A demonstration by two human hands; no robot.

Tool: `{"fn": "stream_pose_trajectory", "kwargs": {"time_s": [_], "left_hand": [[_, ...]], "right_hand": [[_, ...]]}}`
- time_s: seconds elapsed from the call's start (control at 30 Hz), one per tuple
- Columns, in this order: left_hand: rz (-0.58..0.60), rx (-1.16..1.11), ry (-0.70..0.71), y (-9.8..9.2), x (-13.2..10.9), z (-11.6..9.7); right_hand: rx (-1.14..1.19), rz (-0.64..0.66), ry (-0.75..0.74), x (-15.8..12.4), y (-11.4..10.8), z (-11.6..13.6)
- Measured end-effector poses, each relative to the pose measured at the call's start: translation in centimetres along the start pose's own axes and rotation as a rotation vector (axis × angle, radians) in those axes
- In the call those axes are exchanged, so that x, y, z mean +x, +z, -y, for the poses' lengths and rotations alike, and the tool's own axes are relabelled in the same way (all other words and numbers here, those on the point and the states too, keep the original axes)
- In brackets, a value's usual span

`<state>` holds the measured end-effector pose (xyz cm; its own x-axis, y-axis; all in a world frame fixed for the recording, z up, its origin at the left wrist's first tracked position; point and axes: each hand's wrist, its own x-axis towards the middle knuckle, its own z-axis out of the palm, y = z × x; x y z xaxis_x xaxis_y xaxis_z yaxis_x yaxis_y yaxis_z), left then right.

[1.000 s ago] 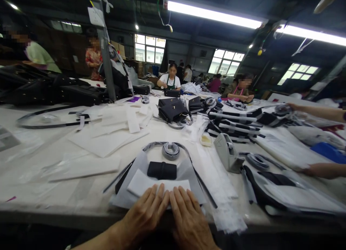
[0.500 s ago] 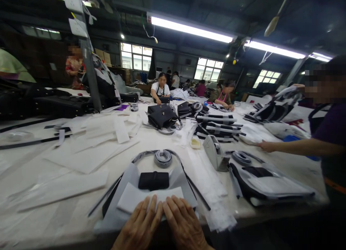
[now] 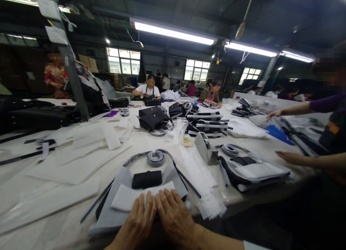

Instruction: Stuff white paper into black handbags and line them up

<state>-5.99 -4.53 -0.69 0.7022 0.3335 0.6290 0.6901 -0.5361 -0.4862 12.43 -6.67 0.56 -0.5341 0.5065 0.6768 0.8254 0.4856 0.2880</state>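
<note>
Two bare hands work at a white bench [image 3: 146, 143], seen from the wearer's own viewpoint. A black bag [image 3: 102, 206] lies flat at the bench's near edge, mostly covered by a grey-white sheet [image 3: 123, 172]. On top of the bag, a folded white sheet [image 3: 124, 197] lies just in front of a small black oblong piece [image 3: 146, 179].

The left hand [image 3: 142, 214] and right hand [image 3: 171, 208] rest side by side over the bag, backs up, fingers close together and nearly straight on the near part of the folded sheet. The thumbs are hidden, so I cannot tell whether either hand pinches it.

Beyond the bag's far end sits a coiled grey-wrapped strap [image 3: 155, 158]. Left of the bag, loose white papers [image 3: 67, 149] are spread out. To its right are overlapping translucent plastic sleeves [image 3: 200, 181], then a grey tape dispenser [image 3: 204, 149] farther back, and a second partly covered bag [image 3: 256, 170]. Far right of the bag, a co-worker in purple sleeves holds one open hand [image 3: 289, 157] low over the bench. Well beyond the bag stand more black handbags [image 3: 154, 118].
</note>
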Motion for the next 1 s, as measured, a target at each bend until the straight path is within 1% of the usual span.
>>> {"fn": "stream_pose_trajectory", "kwargs": {"time_s": [0.07, 0.13, 0.17, 0.23, 0.33, 0.43, 0.5, 0.57, 0.63, 0.7, 0.77, 0.83, 0.93, 1.0], "left_hand": [[-0.001, 0.009, 0.005, 0.0, 0.2, 0.2], [-0.008, 0.001, 0.0, -0.1, 0.8, 1.2], [-0.005, -0.009, 0.004, -0.4, 1.4, 2.0], [0.044, -0.049, 0.041, -1.1, 2.8, 4.1], [0.136, -0.198, 0.069, -2.3, 5.0, 7.1], [0.161, -0.325, 0.038, -2.7, 6.1, 8.7], [0.147, -0.332, 0.002, -2.5, 6.3, 8.8], [0.106, -0.296, -0.04, -2.2, 6.1, 8.5], [0.021, -0.222, -0.058, -1.6, 6.0, 7.9], [-0.063, -0.131, -0.048, -1.1, 5.8, 7.4], [-0.09, -0.069, -0.053, -0.6, 5.7, 7.0], [-0.092, -0.066, -0.077, -0.3, 5.5, 6.8], [-0.13, -0.119, -0.09, -0.1, 5.1, 7.0], [-0.147, -0.147, -0.092, -0.2, 4.8, 7.5]], "right_hand": [[0.013, 0.0, 0.008, 0.3, 0.1, -0.3], [0.05, 0.019, 0.001, 1.2, -0.4, -1.1], [0.072, 0.04, -0.009, 1.8, -0.8, -1.6], [0.099, 0.073, -0.018, 3.1, -1.6, -2.6], [0.062, 0.072, -0.011, 4.6, -2.2, -3.7], [0.024, 0.046, -0.043, 5.9, -2.2, -4.7], [0.043, 0.053, -0.073, 6.8, -2.2, -5.4], [0.08, 0.085, -0.1, 7.6, -2.3, -6.1], [0.119, 0.129, -0.117, 8.3, -2.3, -6.7], [0.16, 0.167, -0.117, 8.6, -2.2, -6.9], [0.204, 0.195, -0.1, 8.6, -1.8, -6.8], [0.263, 0.223, -0.072, 8.5, -1.7, -6.7], [0.425, 0.24, -0.05, 8.9, -2.7, -7.2], [0.596, 0.202, -0.029, 9.5, -3.7, -8.8]]}}
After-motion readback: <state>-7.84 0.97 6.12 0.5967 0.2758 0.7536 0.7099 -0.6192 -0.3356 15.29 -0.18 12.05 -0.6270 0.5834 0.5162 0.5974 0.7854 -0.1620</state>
